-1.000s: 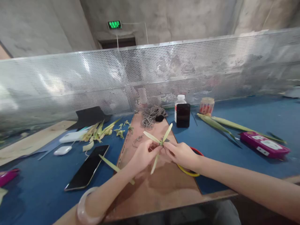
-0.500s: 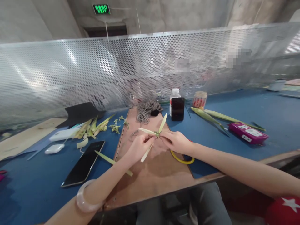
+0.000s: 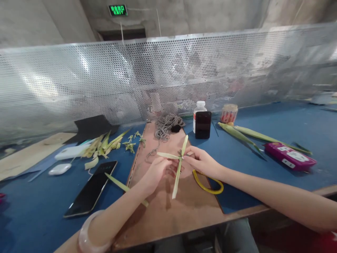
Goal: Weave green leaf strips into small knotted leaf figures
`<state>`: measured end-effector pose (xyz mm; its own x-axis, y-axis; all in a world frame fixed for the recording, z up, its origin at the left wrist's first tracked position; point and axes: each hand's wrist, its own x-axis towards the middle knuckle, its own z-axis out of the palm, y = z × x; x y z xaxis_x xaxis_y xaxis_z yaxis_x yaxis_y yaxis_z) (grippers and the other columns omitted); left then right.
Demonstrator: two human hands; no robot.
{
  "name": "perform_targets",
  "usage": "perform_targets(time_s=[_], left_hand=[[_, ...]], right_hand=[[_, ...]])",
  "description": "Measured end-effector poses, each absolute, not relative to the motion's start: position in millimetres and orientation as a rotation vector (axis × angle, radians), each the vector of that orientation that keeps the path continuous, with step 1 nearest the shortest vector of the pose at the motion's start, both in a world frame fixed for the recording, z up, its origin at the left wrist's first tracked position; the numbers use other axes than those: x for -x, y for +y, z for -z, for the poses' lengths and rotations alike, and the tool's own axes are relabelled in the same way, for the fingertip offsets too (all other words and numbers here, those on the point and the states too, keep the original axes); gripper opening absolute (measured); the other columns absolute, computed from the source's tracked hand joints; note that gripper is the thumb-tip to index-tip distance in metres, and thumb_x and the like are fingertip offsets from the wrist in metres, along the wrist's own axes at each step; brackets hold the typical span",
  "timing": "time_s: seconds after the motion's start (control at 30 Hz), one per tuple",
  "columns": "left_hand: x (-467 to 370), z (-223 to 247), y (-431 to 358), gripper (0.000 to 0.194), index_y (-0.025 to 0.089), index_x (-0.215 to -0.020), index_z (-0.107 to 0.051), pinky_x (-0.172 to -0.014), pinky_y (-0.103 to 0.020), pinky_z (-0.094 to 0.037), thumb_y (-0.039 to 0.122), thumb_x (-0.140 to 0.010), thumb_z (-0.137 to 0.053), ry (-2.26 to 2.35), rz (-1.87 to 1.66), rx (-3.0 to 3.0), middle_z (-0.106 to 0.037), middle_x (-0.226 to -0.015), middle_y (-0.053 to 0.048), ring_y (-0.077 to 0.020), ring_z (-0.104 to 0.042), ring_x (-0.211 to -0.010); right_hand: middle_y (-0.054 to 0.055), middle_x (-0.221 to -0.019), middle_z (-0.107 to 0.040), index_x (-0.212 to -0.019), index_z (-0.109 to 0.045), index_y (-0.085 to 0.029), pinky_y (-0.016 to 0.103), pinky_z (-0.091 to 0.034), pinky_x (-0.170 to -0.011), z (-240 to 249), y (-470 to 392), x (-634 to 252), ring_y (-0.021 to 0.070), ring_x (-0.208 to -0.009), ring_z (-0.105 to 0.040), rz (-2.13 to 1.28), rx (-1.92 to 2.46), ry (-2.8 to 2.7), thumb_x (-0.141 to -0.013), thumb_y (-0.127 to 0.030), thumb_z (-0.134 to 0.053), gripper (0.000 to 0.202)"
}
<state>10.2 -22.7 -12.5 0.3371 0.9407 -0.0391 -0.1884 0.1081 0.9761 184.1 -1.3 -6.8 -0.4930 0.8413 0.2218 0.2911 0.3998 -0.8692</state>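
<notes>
Above the brown board (image 3: 189, 207), a small knot of woven leaf strips (image 3: 177, 182) sits between my hands, its pale green ends sticking out up, left and down. My right hand (image 3: 204, 162) pinches the knot at its centre from the right. On the other side my left hand (image 3: 157, 173) is curled close to the knot, its fingertips blurred and partly hidden, so their hold is unclear. A yellow-handled tool (image 3: 220, 190) lies just below my right hand. One loose leaf strip (image 3: 116, 181) passes under my left forearm.
Left on the blue table are a phone (image 3: 91, 191), a white earbud case (image 3: 60, 169) and leaf scraps (image 3: 98, 149). Grey cord (image 3: 165, 128) lies behind my hands. Rightward stand a black device (image 3: 203, 125), a jar (image 3: 229, 114), long leaves (image 3: 238, 135) and a purple pack (image 3: 289, 156).
The knot has turned so one long strip end now points down towards me. My left fingers have loosened and drawn slightly away from it, while my right hand keeps its pinch.
</notes>
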Motion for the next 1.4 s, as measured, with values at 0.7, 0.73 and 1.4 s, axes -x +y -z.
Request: perform_targets(time_s=[0.7,0.73,1.4], left_hand=[[-6,-1,-23,0.083,0.012,-0.074,-0.058,-0.068,-0.036,-0.042,0.080,-0.060,-0.013,0.635,-0.867,-0.970,-0.063,-0.076,-0.014,-0.0254,-0.058,-0.075],[-7,-1,-24,0.083,0.012,-0.077,-0.058,-0.067,-0.037,-0.043,0.081,-0.058,-0.015,0.668,-0.900,-1.027,-0.063,-0.076,-0.014,-0.0252,-0.058,-0.074],[-13,5,-33,0.012,0.014,-0.079,-0.056,-0.063,-0.026,-0.044,0.023,-0.071,-0.058,1.010,-0.928,-1.450,-0.060,-0.071,-0.002,-0.0128,-0.055,-0.063]], right_hand=[[-0.012,-0.038,-0.026,-0.084,-0.050,-0.016,0.016,-0.013,-0.031,5,-11,-178,0.0025,-0.031,-0.018,-1.552,0.847,-1.611,-0.080,-0.036,-0.046,0.021],[-0.012,-0.038,-0.026,-0.086,-0.051,-0.016,0.016,-0.013,-0.031,5,-11,-177,0.0026,-0.032,-0.018,-1.544,0.845,-1.595,-0.080,-0.036,-0.046,0.022],[0.001,-0.077,-0.062,-0.077,-0.061,-0.017,0.027,-0.042,-0.073,6,-1,-183,0.0129,-0.074,-0.055,-1.358,0.787,-1.578,-0.069,-0.028,-0.062,0.014]])
